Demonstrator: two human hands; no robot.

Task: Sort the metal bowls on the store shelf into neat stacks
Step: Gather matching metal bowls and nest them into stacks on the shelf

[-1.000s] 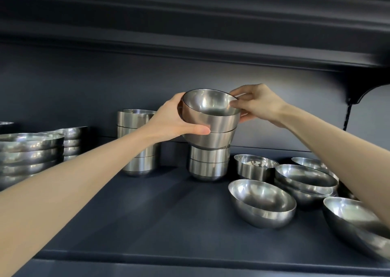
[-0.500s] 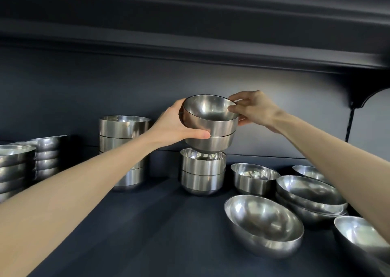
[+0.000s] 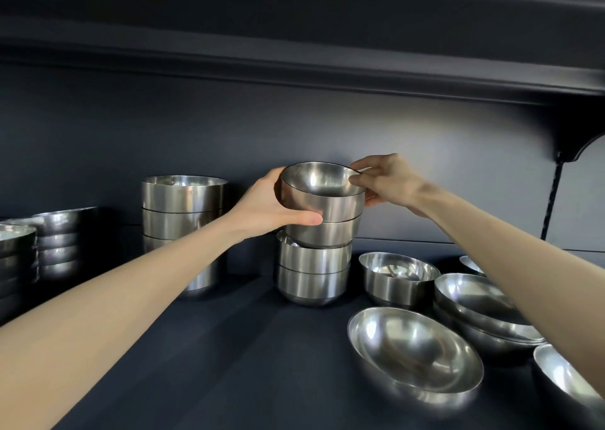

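Metal bowls, a nested pair (image 3: pixel 322 207), sit in your grip directly above the short stack (image 3: pixel 312 272). The lower one's base is just entering that stack's top bowl, tilted a little. Your left hand (image 3: pixel 271 207) wraps the pair's side, thumb across the front, and your right hand (image 3: pixel 386 181) pinches the rim. You look to be mid-placement. Next, level the pair, lower it until it seats, then let go. Loose bowls (image 3: pixel 397 280) wait right of the short stack, and a taller stack (image 3: pixel 183 220) stands to its left.
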